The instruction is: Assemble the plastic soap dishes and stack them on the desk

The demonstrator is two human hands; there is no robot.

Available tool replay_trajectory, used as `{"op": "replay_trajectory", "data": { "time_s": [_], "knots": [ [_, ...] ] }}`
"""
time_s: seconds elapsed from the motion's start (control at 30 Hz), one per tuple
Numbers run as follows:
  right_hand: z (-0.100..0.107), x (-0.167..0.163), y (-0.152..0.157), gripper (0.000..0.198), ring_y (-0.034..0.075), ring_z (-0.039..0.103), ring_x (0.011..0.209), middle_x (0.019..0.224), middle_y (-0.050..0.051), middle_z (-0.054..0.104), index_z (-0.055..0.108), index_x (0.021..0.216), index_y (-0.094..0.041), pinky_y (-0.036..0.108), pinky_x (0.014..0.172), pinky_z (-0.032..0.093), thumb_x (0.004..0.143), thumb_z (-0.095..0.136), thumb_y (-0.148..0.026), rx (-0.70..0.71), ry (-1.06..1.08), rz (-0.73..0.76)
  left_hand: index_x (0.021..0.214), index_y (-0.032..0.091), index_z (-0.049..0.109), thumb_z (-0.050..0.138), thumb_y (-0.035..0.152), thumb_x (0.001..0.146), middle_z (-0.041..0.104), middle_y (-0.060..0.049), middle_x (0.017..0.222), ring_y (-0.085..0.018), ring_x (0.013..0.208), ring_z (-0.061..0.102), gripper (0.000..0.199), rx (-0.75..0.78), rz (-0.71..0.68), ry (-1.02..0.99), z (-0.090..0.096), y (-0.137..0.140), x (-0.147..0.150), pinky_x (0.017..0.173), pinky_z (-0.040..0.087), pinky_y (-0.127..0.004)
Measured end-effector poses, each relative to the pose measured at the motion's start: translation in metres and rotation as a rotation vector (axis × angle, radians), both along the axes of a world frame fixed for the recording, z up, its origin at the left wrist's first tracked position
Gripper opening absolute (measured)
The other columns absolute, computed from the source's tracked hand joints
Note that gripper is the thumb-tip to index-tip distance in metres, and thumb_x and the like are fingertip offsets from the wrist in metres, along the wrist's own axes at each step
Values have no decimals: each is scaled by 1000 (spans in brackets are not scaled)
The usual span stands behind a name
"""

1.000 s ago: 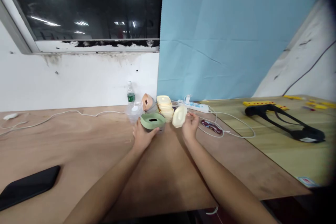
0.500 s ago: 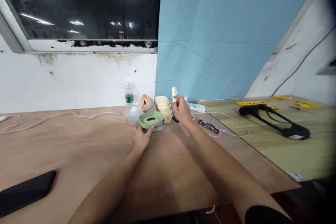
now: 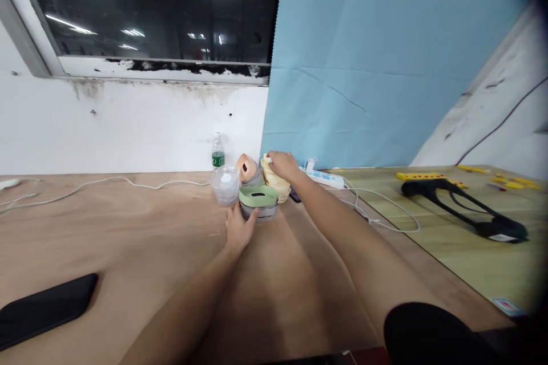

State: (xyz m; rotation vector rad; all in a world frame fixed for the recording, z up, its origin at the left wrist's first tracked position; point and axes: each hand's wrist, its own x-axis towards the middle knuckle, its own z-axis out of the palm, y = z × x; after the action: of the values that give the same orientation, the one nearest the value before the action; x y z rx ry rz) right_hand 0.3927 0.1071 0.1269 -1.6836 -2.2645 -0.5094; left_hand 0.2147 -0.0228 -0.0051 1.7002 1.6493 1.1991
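Note:
My left hand (image 3: 240,228) grips the near left side of a grey box with a green slotted lid (image 3: 258,196), thumb along its front and fingers at its side. The lid sits on the box, which rests on the table. Beyond it, my right hand (image 3: 282,164) is closed on a small pale yellow piece (image 3: 268,158) at the top of a stack of pale yellow containers (image 3: 279,187). That hand covers part of the stack. Left of the box are clear plastic bowls (image 3: 225,185). A peach-coloured slotted lid (image 3: 247,167) leans on a grey part behind.
A green-labelled bottle (image 3: 218,151) stands by the wall. On the right are a white power strip (image 3: 327,178), cables and a black strap-like frame (image 3: 464,211). A black flat case (image 3: 47,311) lies at the left. A dark phone-like object (image 3: 295,195) is beside the stack.
My right hand has moved left and down with the pale yellow piece, onto the yellow stack. The green lid, tilted before, now sits lower and flatter on the grey box. The view has shifted slightly.

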Motion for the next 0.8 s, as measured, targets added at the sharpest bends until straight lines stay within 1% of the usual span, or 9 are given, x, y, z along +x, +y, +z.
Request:
{"op": "replay_trajectory", "data": {
  "time_s": [0.13, 0.27, 0.33, 0.43, 0.53, 0.6, 0.63, 0.73, 0.8],
  "knots": [
    [-1, 0, -10, 28, 24, 57, 99, 108, 12, 65, 58, 112, -15, 35, 86, 35, 90, 45, -26, 68, 89, 113, 137, 15, 39, 48, 54, 84, 46, -20, 133, -31, 126, 43, 67, 12, 1, 22, -2, 2, 0, 101, 35, -43],
    [-4, 13, -30, 29, 22, 56, 95, 101, 11, 64, 59, 111, -14, 33, 87, 37, 91, 42, -27, 252, 329, 169, 138, 12, 37, 49, 54, 83, 43, -22, 137, -33, 129, 40, 70, -24, 21, 61, -3, 2, -11, 101, 35, -45],
    [-15, 23, -45, 28, 20, 56, 87, 95, 9, 63, 60, 106, -15, 32, 84, 40, 90, 42, -28, 334, 466, 174, 136, 12, 39, 49, 55, 83, 46, -21, 136, -33, 126, 44, 69, -38, 17, 94, -2, -2, -23, 99, 36, -45],
    [-44, 39, -72, 26, 19, 55, 80, 90, 7, 62, 63, 99, -17, 33, 79, 43, 88, 44, -31, 375, 632, 172, 129, 18, 48, 47, 52, 85, 63, -13, 117, -28, 111, 57, 57, -2, -28, 174, 2, -12, -54, 94, 40, -40],
    [-79, 51, -97, 25, 19, 55, 77, 85, 5, 63, 64, 92, -19, 33, 75, 44, 86, 45, -34, 338, 753, 138, 121, 19, 57, 42, 51, 88, 66, -11, 111, -26, 104, 59, 49, 26, -49, 346, 8, -20, -94, 93, 40, -39],
    [-101, 57, -108, 26, 19, 56, 72, 83, 5, 64, 65, 92, -19, 33, 71, 45, 86, 46, -35, 284, 812, 90, 117, 19, 61, 42, 51, 86, 63, -12, 118, -29, 112, 53, 48, 14, 4, 538, 10, -21, -122, 98, 35, -43],
    [-110, 59, -112, 26, 19, 56, 72, 84, 5, 65, 65, 93, -19, 33, 71, 45, 86, 46, -35, 243, 821, 82, 119, 20, 60, 42, 52, 86, 60, -13, 123, -31, 117, 50, 49, -5, 30, 627, 10, -19, -134, 100, 33, -45],
    [-128, 61, -114, 28, 17, 56, 67, 87, 4, 67, 65, 99, -19, 30, 66, 44, 85, 47, -36, 53, 765, 125, 128, 18, 53, 42, 57, 83, 49, -15, 137, -35, 126, 40, 60, -125, 135, 797, 5, -13, -161, 102, 28, -52],
    [-133, 61, -111, 27, 16, 56, 64, 82, 3, 67, 66, 96, -19, 28, 63, 43, 84, 49, -36, -79, 719, 150, 131, 18, 50, 37, 58, 85, 45, -16, 140, -35, 130, 36, 63, -161, 123, 841, 0, -10, -167, 102, 29, -53]
  ]
}}
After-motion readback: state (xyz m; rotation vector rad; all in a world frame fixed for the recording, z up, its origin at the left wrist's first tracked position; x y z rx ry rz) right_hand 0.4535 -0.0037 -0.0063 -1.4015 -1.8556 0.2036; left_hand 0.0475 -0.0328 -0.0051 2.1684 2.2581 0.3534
